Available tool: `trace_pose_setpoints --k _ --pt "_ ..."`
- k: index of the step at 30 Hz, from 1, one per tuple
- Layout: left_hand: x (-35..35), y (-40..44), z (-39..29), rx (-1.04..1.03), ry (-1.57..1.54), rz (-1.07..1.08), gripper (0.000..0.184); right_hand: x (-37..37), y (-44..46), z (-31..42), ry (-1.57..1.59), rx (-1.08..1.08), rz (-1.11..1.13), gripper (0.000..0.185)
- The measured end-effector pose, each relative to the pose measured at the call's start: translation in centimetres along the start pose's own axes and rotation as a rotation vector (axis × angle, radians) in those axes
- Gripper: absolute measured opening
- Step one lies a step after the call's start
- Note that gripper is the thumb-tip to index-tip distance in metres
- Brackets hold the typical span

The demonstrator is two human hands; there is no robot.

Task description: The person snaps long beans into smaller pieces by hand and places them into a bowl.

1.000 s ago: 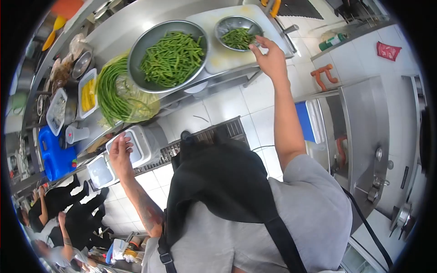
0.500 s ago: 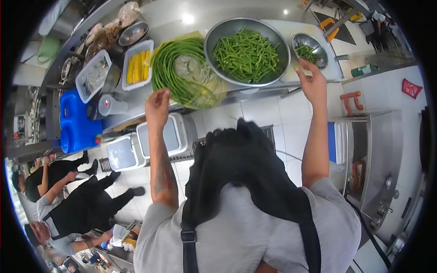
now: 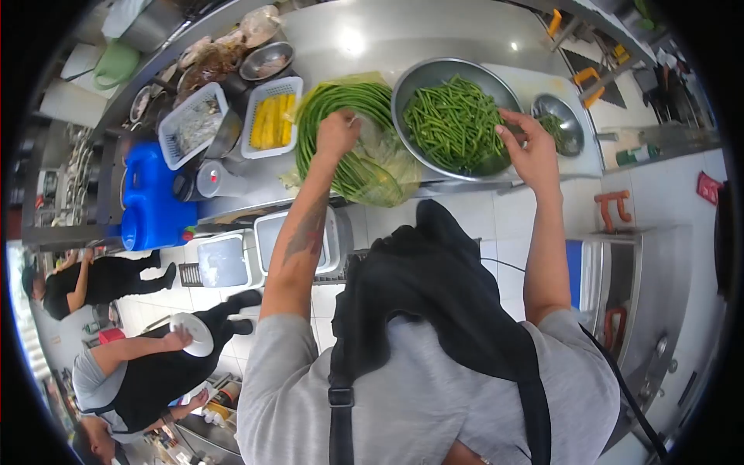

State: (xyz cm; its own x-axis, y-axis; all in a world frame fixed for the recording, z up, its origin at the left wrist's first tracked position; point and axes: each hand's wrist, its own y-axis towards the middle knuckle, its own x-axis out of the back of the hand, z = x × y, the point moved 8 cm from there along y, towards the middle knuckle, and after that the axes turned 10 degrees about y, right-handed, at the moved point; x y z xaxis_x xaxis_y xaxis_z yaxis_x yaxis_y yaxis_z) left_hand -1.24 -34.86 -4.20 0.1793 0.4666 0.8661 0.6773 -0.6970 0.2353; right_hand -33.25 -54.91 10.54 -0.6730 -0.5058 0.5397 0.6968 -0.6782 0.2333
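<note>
Curled fingers of the left hand (image 3: 339, 133) meet the long beans (image 3: 308, 128), coiled green in yellowish plastic (image 3: 399, 174), left; their grip is unclear. The right hand (image 3: 531, 151), fingers parted, hovers over the right side of the steel bowl (image 3: 408, 87), heaped with cut green beans (image 3: 449, 120).

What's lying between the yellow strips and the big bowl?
A coil of long green stalks, with the left hand over it, as the head view shows.

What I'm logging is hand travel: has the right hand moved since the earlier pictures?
Yes. Against the cutting board, the right hand has moved left, from the small bowl's rim to the large bowl's right side.
</note>
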Motion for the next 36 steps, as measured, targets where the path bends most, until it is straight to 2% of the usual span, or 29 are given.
trace_pose_setpoints --k 2,3,4,5,6,7,10,12,14,16,17,19,20,22,23,24,25,26,27,29,32,34,36 --pt "-0.3 3.1 -1.2 -0.023 0.195 0.012 0.026 -0.2 1.3 1.8 0.030 0.072 0.021 0.034" --pt "-2.0 4.8 -0.7 -0.104 0.368 -0.018 0.018 -0.5 2.2 2.5 0.074 0.133 0.050 0.034" --pt "-3.6 5.8 0.5 -0.184 0.434 -0.143 0.013 -0.7 3.2 2.1 0.026 0.224 0.088 0.032" --pt "-5.1 7.3 1.3 -0.096 0.524 -0.066 0.013 -0.5 3.7 3.7 -0.055 0.328 0.090 0.031" --pt "-4.3 7.5 0.8 0.064 0.492 0.114 0.014 -0.4 4.4 3.6 0.021 0.270 0.121 0.030" --pt "-4.3 7.9 0.6 0.085 0.497 0.149 0.015 -0.4 5.2 2.7 0.061 0.178 0.180 0.031" --pt "-2.5 8.5 -1.5 -0.093 0.593 -0.017 0.017 -0.5 7.6 -0.3 0.240 0.128 0.256 0.035" --pt "2.2 7.4 -3.6 -0.100 0.677 -0.012 0.017 -1.4 9.1 -1.8 0.392 0.043 0.329 0.037" --pt "7.4 6.1 -5.5 -0.125 0.751 0.007 0.018 -3.8 10.3 0.2 0.381 0.019 0.395 0.040" --pt "12.3 5.5 -5.5 -0.049 0.323 0.043 0.020 -7.3 10.6 5.1 0.334 0.257 0.466 0.041" --pt "14.9 5.4 -6.0 -0.033 0.325 0.039 0.020 -9.2 10.7 7.1 0.337 0.264 0.481 0.041" --pt "19.5 4.6 -8.3 -0.129 -0.064 0.073 0.022 -11.2 10.7 11.6 0.193 0.539 0.360 0.036" --pt "21.7 4.0 -9.0 -0.122 -0.058 0.059 0.022 -12.2 11.1 13.0 0.146 0.635 0.313 0.035" --pt "24.4 2.7 -9.7 -0.089 -0.253 0.020 0.026 -16.5 12.6 9.8 0.253 0.310 0.684 0.027" --pt "24.6 1.9 -8.6 -0.096 -0.311 -0.031 0.025 -16.7 12.1 10.6 0.517 0.256 0.696 0.024" --pt "24.4 1.4 -7.5 -0.118 -0.390 -0.070 0.024 -17.3 11.7 10.7 0.588 0.217 0.778 0.025" --pt "24.7 0.3 -7.0 -0.122 -0.241 -0.054 0.024 -17.1 11.5 10.7 0.655 0.171 0.843 0.026" --pt "25.0 -0.9 -6.9 0.071 -0.429 -0.002 0.021 -16.4 10.8 11.7 0.659 0.179 0.915 0.032" --pt "25.8 -1.4 -7.5 0.057 -0.474 -0.085 0.022 -15.8 10.2 12.6 0.822 0.118 0.907 0.041" --pt "28.3 -1.8 -10.2 -0.007 -0.426 -0.056 0.029 -13.0 9.8 15.7 0.995 0.137 0.796 0.047" --pt "32.7 -1.4 -15.0 -0.070 -0.371 -0.057 0.030 -9.7 12.1 18.9 1.155 0.217 0.715 0.040" --pt "34.6 -0.6 -16.9 -0.145 -0.291 -0.028 0.026 -7.5 13.3 20.4 1.247 0.395 0.712 0.028" --pt "36.3 -0.2 -19.1 -0.197 -0.191 0.014 0.030 -5.8 13.1 20.2 1.161 0.425 0.634 0.026"
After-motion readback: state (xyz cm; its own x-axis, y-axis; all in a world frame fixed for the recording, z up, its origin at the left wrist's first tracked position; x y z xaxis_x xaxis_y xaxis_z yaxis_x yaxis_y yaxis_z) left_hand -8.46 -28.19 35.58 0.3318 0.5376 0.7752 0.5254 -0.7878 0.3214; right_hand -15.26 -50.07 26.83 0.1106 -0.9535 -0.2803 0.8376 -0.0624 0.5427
